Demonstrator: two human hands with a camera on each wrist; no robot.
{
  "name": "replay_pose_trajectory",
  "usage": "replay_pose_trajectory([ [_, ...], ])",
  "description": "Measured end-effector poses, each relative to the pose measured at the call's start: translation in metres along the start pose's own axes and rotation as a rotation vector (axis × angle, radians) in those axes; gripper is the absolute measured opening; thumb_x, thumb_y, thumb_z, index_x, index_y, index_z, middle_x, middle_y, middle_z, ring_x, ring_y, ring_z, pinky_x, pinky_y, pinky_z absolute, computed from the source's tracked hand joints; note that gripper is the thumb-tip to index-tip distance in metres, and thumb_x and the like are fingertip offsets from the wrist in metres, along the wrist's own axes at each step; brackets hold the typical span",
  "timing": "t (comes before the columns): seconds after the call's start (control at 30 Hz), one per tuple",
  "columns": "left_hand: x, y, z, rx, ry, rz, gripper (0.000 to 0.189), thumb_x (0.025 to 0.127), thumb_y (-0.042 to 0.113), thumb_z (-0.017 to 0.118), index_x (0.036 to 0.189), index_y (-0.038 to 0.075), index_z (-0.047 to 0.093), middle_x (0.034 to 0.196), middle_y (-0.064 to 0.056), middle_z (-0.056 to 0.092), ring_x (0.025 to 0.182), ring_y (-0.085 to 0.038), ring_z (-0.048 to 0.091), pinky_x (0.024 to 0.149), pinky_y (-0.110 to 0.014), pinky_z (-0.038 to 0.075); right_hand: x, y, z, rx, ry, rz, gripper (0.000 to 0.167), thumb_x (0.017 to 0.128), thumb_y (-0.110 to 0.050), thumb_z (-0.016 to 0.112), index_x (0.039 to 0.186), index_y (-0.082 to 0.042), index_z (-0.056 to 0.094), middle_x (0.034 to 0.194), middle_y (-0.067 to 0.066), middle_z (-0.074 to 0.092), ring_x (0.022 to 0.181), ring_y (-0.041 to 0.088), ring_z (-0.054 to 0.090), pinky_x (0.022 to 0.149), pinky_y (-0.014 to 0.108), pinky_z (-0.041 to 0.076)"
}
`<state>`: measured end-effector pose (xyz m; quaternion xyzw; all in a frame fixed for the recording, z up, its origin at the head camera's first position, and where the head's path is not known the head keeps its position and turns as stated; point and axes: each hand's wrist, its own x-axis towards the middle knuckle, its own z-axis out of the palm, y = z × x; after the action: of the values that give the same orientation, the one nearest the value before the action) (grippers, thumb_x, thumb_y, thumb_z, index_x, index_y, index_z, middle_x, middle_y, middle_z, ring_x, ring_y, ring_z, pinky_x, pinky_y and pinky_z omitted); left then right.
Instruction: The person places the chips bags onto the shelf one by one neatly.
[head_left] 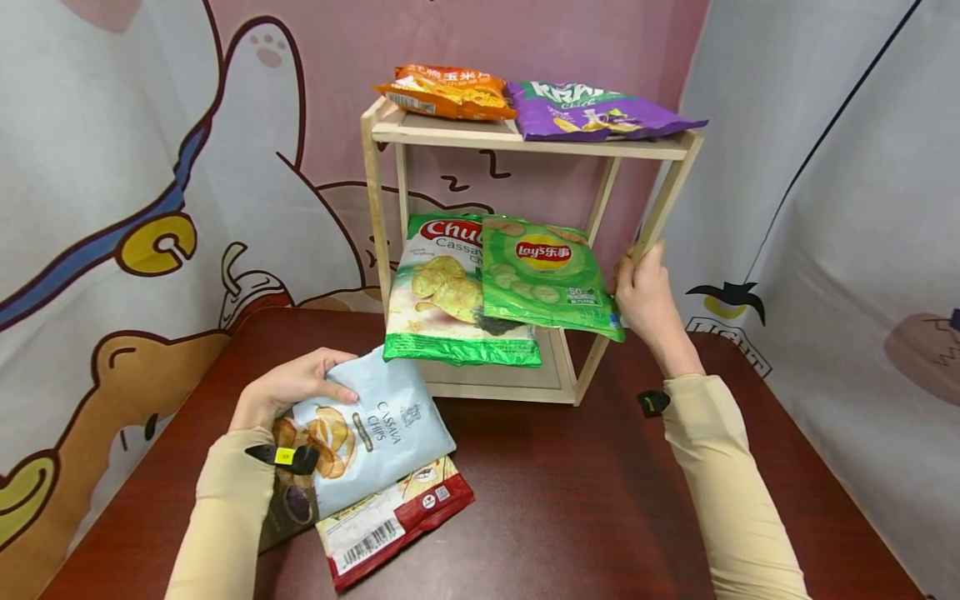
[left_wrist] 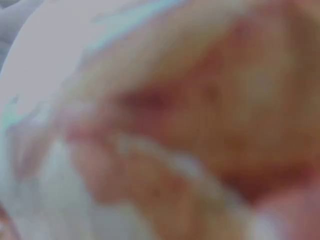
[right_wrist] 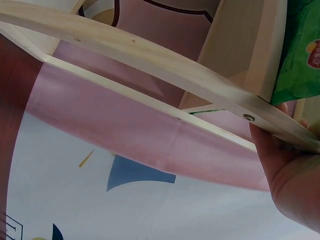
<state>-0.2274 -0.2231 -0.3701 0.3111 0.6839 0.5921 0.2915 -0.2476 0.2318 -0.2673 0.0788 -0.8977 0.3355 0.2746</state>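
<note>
My left hand (head_left: 296, 387) grips the upper edge of a light-blue bag of cassava chips (head_left: 397, 421), thumb across its printed front. Under that bag, a red and cream snack bag (head_left: 390, 525) lies on the table with its barcode side up. At the right, my right hand (head_left: 647, 296) holds the front post (head_left: 663, 204) of a small wooden shelf; the right wrist view shows the fingers wrapped around the wood. A green Lay's bag (head_left: 547, 271) leans beside that hand, overlapping a green and white Chuba cassava chip bag (head_left: 442, 292) on the middle tier. The left wrist view is badly blurred.
An orange snack bag (head_left: 450, 92) and a purple chip bag (head_left: 592, 112) lie on the shelf's top tier. The shelf's bottom board (head_left: 495, 379) stands on the dark red table (head_left: 570, 500). Printed cloth (head_left: 322, 100) hangs behind and on both sides.
</note>
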Motion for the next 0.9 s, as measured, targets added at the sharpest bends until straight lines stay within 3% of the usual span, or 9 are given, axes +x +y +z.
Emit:
replay_pose_trajectory([
  [0.13, 0.017, 0.006, 0.011, 0.024, 0.046, -0.028, 0.034, 0.088, 0.005, 0.064, 0.122, 0.003, 0.060, 0.102, -0.006, 0.073, 0.089, -0.022, 0.072, 0.075, -0.035, 0.058, 0.000, 0.000, 0.001, -0.001, 0.018, -0.008, 0.024, 0.100, -0.014, 0.027, 0.112, 0.006, 0.032, 0.075, 0.019, 0.057, 0.060, 0.018, 0.053, 0.056, 0.029, 0.042],
  [0.33, 0.036, 0.007, 0.026, -0.022, 0.145, -0.078, 0.042, 0.091, 0.009, 0.061, 0.131, 0.000, 0.052, 0.110, -0.009, 0.071, 0.093, -0.023, 0.071, 0.078, -0.035, 0.058, 0.000, 0.001, 0.002, 0.001, 0.036, -0.012, 0.023, 0.100, -0.013, 0.028, 0.111, 0.006, 0.032, 0.074, 0.017, 0.054, 0.063, 0.028, 0.053, 0.057, 0.034, 0.041],
  [0.53, 0.050, 0.000, 0.036, -0.077, 0.252, -0.085, 0.042, 0.094, 0.011, 0.057, 0.133, 0.000, 0.048, 0.112, -0.007, 0.069, 0.095, -0.018, 0.069, 0.082, -0.033, 0.056, 0.000, 0.001, 0.001, -0.001, 0.023, -0.004, 0.024, 0.100, -0.014, 0.028, 0.112, 0.006, 0.032, 0.075, 0.020, 0.057, 0.060, 0.016, 0.052, 0.056, 0.028, 0.042],
  [0.63, 0.056, -0.004, 0.039, -0.148, 0.286, -0.084, 0.040, 0.096, 0.012, 0.055, 0.134, 0.002, 0.048, 0.111, -0.003, 0.069, 0.095, -0.018, 0.069, 0.082, -0.033, 0.056, 0.000, 0.001, 0.001, 0.003, 0.014, -0.004, 0.024, 0.100, -0.015, 0.027, 0.113, 0.005, 0.032, 0.076, 0.021, 0.059, 0.059, 0.012, 0.051, 0.055, 0.027, 0.042],
  [0.77, 0.064, -0.011, 0.042, -0.269, 0.311, -0.062, 0.028, 0.097, 0.009, 0.051, 0.125, 0.011, 0.055, 0.102, 0.002, 0.071, 0.090, -0.015, 0.070, 0.079, -0.031, 0.057, 0.000, 0.001, 0.001, -0.003, 0.016, -0.011, 0.024, 0.101, -0.015, 0.027, 0.113, 0.005, 0.032, 0.075, 0.019, 0.057, 0.060, 0.015, 0.051, 0.055, 0.028, 0.042],
  [0.9, 0.071, -0.016, 0.046, -0.317, 0.332, -0.011, 0.026, 0.098, 0.006, 0.046, 0.107, 0.024, 0.062, 0.093, 0.009, 0.070, 0.085, -0.007, 0.067, 0.078, -0.025, 0.055, 0.001, 0.002, 0.001, 0.000, 0.018, -0.013, 0.024, 0.101, -0.015, 0.027, 0.113, 0.006, 0.032, 0.075, 0.020, 0.058, 0.059, 0.014, 0.051, 0.054, 0.027, 0.042],
])
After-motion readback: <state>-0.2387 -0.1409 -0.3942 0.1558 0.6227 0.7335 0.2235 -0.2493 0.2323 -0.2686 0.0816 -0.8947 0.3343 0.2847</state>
